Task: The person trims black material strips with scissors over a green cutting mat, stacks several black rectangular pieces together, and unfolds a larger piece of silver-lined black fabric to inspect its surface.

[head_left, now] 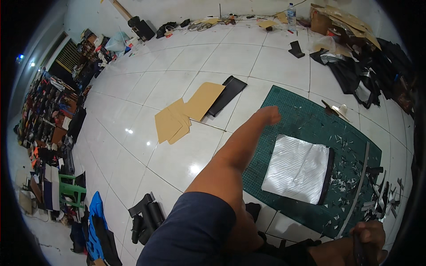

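Note:
My left hand (pixel 270 115) hangs over the far left edge of a green cutting mat (pixel 293 111), its fingers curled in; whatever they may hold is hidden. Below it on the mat lies a squarish silvery sheet (pixel 297 168) with creases and a black strip along its right side. At the lower right, my right hand (pixel 372 235) is closed round a slim dark object (pixel 358 250) whose kind I cannot make out. A long metal ruler (pixel 357 195) rests along the mat's right side, among small grey and black scraps (pixel 344 181).
Tan card pieces (pixel 173 122) and a folded black piece (pixel 227 95) lie on the tiled floor left of the mat. Black rolls (pixel 146 217) sit at lower left. Dark material (pixel 350 75) is heaped at far right, near a water bottle (pixel 291 17). A green stool (pixel 71 190) stands left.

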`<state>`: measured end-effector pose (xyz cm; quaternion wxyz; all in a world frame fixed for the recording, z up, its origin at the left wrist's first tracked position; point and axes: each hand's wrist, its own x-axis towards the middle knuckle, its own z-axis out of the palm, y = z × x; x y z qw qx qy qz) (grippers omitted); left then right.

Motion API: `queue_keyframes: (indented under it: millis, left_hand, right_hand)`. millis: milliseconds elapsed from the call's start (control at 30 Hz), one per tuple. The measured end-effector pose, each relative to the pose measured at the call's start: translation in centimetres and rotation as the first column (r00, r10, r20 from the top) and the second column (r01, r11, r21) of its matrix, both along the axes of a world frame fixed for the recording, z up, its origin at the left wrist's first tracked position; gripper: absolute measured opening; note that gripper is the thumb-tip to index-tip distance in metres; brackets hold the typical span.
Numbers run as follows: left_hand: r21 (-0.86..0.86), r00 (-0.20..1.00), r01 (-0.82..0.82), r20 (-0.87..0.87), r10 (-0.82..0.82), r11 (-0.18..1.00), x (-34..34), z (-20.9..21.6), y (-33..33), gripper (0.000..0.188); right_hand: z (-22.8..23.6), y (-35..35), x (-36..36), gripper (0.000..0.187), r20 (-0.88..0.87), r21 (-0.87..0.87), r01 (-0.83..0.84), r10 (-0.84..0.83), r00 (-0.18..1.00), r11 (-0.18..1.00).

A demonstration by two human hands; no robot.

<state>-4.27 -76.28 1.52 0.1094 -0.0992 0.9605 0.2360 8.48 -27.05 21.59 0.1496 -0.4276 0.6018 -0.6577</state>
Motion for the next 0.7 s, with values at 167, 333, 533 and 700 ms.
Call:
queue_keyframes:
  millis: [167, 333, 533, 700]
  left_hand:
    - [0.025, 0.997, -0.045, -0.061, 0.047, 0.999, 0.3, -0.3, 0.1, 0.046]
    - [0.036, 0.999, -0.031, -0.009, 0.031, 0.999, 0.3, 0.4, 0.1, 0.046]
    - [0.014, 0.999, 0.041, 0.02, -0.041, 0.999, 0.5, 1.3, 0.1, 0.045]
    - [-0.042, 0.989, 0.147, 0.019, -0.147, 0.988, 0.1, 0.6, 0.0, 0.045]
  right_hand:
    - [-1.0, 0.6, -0.4, 0.029, -0.04, -0.003, 0.02, -0.02, 0.999, 1.0]
    - [-0.7, 0.6, -0.6, 0.02, -0.048, 0.058, 0.005, -0.002, 0.999, 0.998]
    - [-0.5, 0.8, -0.4, 0.017, 0.012, 0.085, 0.048, -0.049, 0.999, 0.995]
    - [-0.8, -0.4, -0.3, 0.019, -0.229, -0.011, 0.111, -0.111, 0.967, 0.994]
